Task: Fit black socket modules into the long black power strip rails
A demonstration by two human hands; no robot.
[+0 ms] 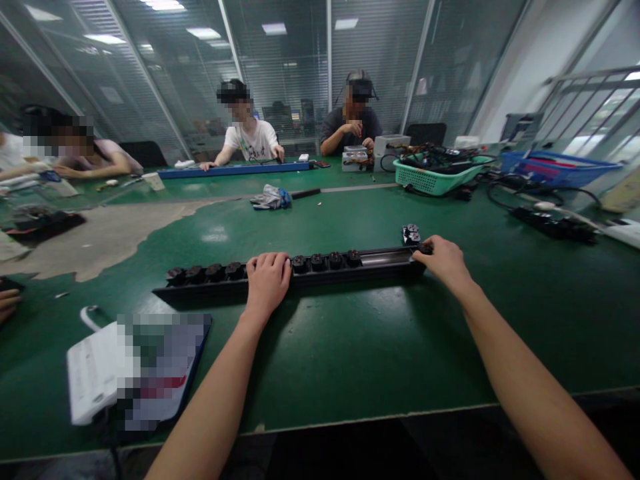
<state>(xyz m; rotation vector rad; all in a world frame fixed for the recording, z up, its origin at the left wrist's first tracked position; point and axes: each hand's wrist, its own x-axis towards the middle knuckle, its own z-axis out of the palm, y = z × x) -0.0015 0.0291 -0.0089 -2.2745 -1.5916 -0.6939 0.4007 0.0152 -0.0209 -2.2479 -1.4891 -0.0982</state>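
Observation:
A long black channel that looks like a power strip housing (325, 275) lies across the table. Several round-topped black socket modules (317, 262) sit in a row in it, and towards its right end a stretch of bare metallic bottom shows. My left hand (270, 277) is closed over the middle of the housing, fingers wrapped across its far edge. At the right end, my right hand (443, 259) pinches a small black socket module (425, 248); whether it touches the housing I cannot tell. Just behind that end lies a pair of black-and-silver modules (411, 234).
Gloves (271, 197) and a dark rod (306, 193) lie beyond the housing. A green basket of cables (435, 179) and a blue basket (560, 170) stand back right. A white device (95, 373) lies front left. Several people sit across the table, one handling a long blue strip (235, 171).

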